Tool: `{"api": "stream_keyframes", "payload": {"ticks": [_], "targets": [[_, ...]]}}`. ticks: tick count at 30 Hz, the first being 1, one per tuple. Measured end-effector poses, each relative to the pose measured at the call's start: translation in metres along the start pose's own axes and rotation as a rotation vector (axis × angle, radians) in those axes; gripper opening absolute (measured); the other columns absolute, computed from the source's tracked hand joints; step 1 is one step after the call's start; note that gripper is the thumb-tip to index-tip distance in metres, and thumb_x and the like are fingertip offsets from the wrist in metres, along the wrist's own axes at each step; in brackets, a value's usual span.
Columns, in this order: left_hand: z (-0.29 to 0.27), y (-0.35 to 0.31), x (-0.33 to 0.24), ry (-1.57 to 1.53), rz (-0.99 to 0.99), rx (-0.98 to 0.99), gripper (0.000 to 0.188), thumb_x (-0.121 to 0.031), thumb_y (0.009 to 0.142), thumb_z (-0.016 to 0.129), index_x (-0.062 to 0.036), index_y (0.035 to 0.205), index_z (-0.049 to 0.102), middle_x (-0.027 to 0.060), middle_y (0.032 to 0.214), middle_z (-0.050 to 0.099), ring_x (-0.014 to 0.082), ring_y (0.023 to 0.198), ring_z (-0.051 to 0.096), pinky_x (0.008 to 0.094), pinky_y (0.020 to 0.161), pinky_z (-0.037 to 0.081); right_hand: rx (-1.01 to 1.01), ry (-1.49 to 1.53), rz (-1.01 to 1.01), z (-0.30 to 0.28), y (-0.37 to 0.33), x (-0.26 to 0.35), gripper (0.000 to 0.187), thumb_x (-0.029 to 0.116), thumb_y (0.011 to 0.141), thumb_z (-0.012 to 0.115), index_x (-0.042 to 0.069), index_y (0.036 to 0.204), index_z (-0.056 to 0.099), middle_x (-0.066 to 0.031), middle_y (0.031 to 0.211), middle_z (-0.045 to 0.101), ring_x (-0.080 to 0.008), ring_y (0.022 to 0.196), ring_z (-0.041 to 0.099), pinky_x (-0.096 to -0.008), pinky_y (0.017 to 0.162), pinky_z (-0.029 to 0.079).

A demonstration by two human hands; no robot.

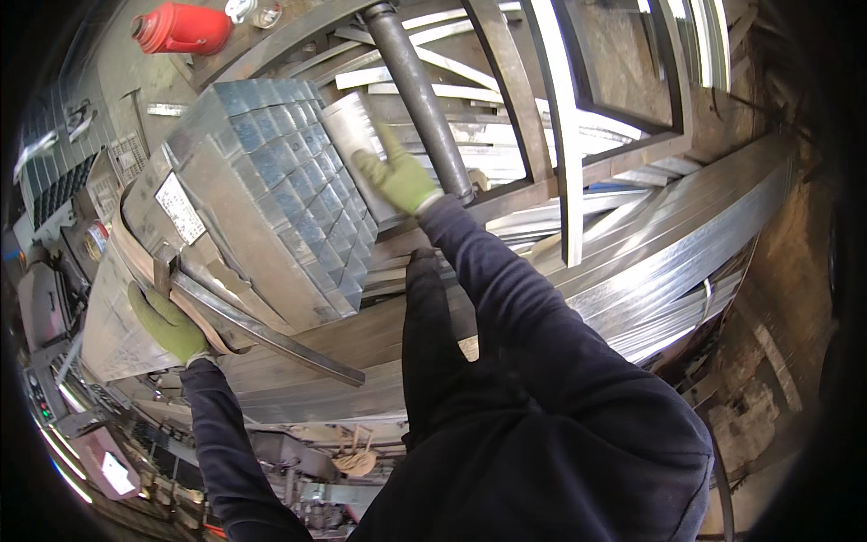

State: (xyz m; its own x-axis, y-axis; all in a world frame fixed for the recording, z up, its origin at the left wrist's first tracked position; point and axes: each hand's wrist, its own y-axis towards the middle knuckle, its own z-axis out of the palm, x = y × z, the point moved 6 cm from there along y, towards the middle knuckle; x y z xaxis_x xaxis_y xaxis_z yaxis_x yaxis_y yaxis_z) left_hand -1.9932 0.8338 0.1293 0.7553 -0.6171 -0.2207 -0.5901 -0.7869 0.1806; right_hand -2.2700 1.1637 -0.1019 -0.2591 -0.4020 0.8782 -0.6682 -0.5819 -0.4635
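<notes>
My left hand [167,325], in a green work glove, lies with fingers stretched out on the side of a large bundle of metal box sections [284,167]. A flat metal bar [266,336] and a brown strap [126,237] run close beside it. Farther right, my right hand [397,176], also gloved and a little blurred, has its fingers apart. Its fingertips meet a shiny flat metal piece [348,126] that stands against the bundle's stepped end face. A white label [180,208] is stuck on the bundle's upper side.
A dark steel roller [420,104] and a steel frame [517,90] stand right of the bundle, with loose metal strips beneath. Long metal profiles [650,239] lie at the right. A red jug [183,29] is at the far left, and a machine [99,461] stands lower left.
</notes>
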Motion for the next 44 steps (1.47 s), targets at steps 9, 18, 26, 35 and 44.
{"api": "stream_keyframes", "payload": {"ticks": [9, 18, 26, 35, 44], "targets": [[0.006, 0.002, -0.003, -0.085, 0.040, 0.104, 0.054, -0.028, 0.116, 0.037, 0.0103, 0.154, 0.031, 0.0232, 0.140, 0.066, 0.0279, 0.130, 0.062, 0.0369, 0.117, 0.040, -0.159, 0.072, -0.070, -0.019, -0.004, 0.002, 0.088, 0.048, 0.102, 0.064, -0.005, 0.162, 0.027, -0.0384, 0.146, 0.053, -0.0448, 0.138, 0.055, -0.0402, 0.113, 0.045], [0.005, 0.000, -0.006, -0.049, 0.028, 0.037, 0.055, -0.031, 0.115, 0.042, 0.0103, 0.151, 0.041, 0.0200, 0.147, 0.059, 0.0278, 0.134, 0.056, 0.0371, 0.117, 0.039, -0.005, 0.014, -0.148, 0.000, -0.004, -0.001, 0.088, 0.043, 0.103, 0.065, -0.001, 0.165, 0.021, -0.0382, 0.149, 0.051, -0.0462, 0.138, 0.055, -0.0405, 0.110, 0.048], [-0.002, -0.003, -0.008, 0.060, 0.034, 0.007, 0.056, -0.034, 0.115, 0.043, 0.0075, 0.154, 0.042, 0.0240, 0.155, 0.051, 0.0354, 0.145, 0.048, 0.0410, 0.122, 0.034, 0.022, 0.085, -0.168, 0.001, -0.015, 0.011, 0.084, 0.041, 0.104, 0.064, -0.001, 0.165, 0.023, -0.0376, 0.146, 0.053, -0.0467, 0.139, 0.053, -0.0412, 0.115, 0.042], [0.006, -0.005, -0.009, -0.126, 0.006, 0.033, 0.057, -0.033, 0.116, 0.040, 0.0097, 0.153, 0.038, 0.0235, 0.150, 0.055, 0.0327, 0.139, 0.052, 0.0409, 0.120, 0.037, 0.029, 0.051, -0.082, 0.005, 0.001, 0.004, 0.086, 0.053, 0.104, 0.061, 0.006, 0.166, 0.024, -0.0344, 0.151, 0.052, -0.0437, 0.139, 0.055, -0.0405, 0.114, 0.043], [0.010, -0.003, -0.003, -0.211, -0.009, 0.118, 0.066, -0.035, 0.116, 0.041, 0.0104, 0.160, 0.023, 0.0200, 0.140, 0.067, 0.0252, 0.134, 0.060, 0.0370, 0.121, 0.034, 0.063, 0.133, -0.115, 0.004, 0.013, 0.010, 0.085, 0.051, 0.104, 0.062, 0.012, 0.168, 0.024, -0.0318, 0.159, 0.044, -0.0439, 0.148, 0.045, -0.0412, 0.121, 0.036]]}}
